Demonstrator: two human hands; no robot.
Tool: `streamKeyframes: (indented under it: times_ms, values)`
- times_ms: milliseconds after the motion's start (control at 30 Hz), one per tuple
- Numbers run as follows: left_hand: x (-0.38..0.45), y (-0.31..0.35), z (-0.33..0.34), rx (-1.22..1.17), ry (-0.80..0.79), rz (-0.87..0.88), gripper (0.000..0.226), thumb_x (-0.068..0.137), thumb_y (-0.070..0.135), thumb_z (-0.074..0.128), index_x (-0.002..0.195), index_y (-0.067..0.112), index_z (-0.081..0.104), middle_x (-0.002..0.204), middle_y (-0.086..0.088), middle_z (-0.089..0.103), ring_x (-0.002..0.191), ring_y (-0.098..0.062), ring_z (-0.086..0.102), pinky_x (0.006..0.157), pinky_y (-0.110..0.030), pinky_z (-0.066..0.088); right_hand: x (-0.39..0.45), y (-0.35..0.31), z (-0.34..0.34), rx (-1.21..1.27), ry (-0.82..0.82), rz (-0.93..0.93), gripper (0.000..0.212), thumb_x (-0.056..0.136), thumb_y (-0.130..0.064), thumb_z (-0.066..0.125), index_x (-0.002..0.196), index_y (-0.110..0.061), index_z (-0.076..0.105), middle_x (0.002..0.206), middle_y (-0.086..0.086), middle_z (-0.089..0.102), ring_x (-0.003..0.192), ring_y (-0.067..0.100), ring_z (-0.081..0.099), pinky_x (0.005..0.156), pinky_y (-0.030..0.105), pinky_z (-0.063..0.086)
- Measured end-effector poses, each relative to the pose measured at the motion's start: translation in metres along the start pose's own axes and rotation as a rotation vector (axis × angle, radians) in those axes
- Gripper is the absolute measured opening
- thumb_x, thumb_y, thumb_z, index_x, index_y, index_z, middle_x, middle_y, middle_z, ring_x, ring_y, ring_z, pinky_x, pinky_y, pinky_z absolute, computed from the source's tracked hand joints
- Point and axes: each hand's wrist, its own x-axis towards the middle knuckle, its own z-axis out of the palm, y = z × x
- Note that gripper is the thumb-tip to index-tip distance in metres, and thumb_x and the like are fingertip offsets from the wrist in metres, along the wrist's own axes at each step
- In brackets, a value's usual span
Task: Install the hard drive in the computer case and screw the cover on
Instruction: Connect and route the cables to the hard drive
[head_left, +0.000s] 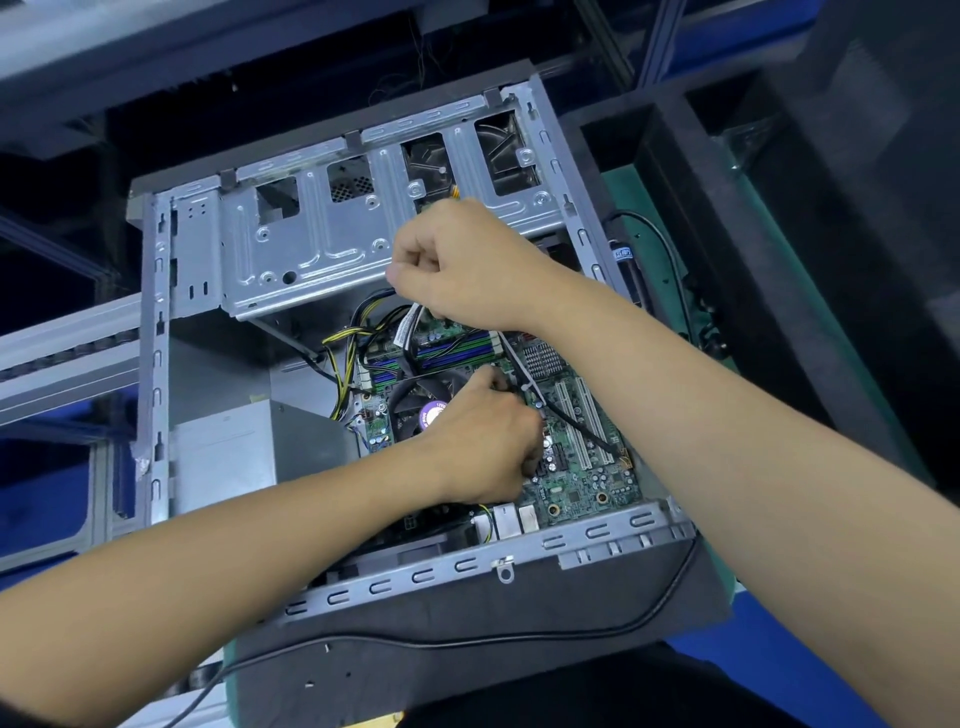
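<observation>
Case (597, 535) lay open on its side on the bench, metal drive cage (311, 244) along the far edge, drive itself not visible. Both fists were down among the cables: right hand (462, 265) pinched a flat gray cable (415, 317), left hand (483, 441) curled around black wires (571, 421) over the green board (582, 483). Pretty cramped in there.

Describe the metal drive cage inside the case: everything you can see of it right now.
The drive cage is bare grey stamped sheet metal with raised ribs, round embossed holes and rectangular cut-outs. It spans the far side of the open computer case, above the motherboard. No drive shows through its openings. The right hand, fingers curled, overlaps its near edge; contact is unclear.
</observation>
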Motion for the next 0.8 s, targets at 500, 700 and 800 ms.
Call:
streamKeyframes:
  times_ms: [500,700,800]
  values:
    - [-0.0006,-0.0014,-0.003,0.141,-0.074,-0.002,0.014,0.077,0.02,0.062,0.089,0.018,0.069,0.071,0.001,0.059,0.09,-0.021,0.053,0.089,-0.036,0.024,0.0005,0.0006,0.0001,0.002,0.0,-0.014,0.024,0.091,-0.01,0.056,0.073,0.001,0.066,0.05,-0.009,0.05,0.046,-0.001,0.046,0.052,0.009,0.038]
    - [-0.0002,-0.0032,-0.0011,0.101,-0.068,0.045,0.017,0.082,0.037,0.062,0.087,0.022,0.069,0.076,0.003,0.062,0.093,-0.017,0.053,0.09,-0.037,0.022,0.0,-0.0001,0.0001,-0.009,0.0,-0.016,0.023,0.091,-0.011,0.056,0.075,0.001,0.067,0.05,-0.008,0.051,0.046,0.001,0.045,0.052,0.011,0.039]
    - [-0.0011,-0.0028,0.001,0.15,-0.059,0.07,0.021,0.082,0.039,0.058,0.087,0.021,0.068,0.074,0.002,0.06,0.095,-0.017,0.053,0.089,-0.038,0.023,-0.0003,-0.0001,0.0004,-0.016,0.002,-0.015,0.023,0.091,-0.011,0.056,0.074,0.0,0.067,0.049,-0.009,0.05,0.045,0.002,0.045,0.054,0.014,0.04]
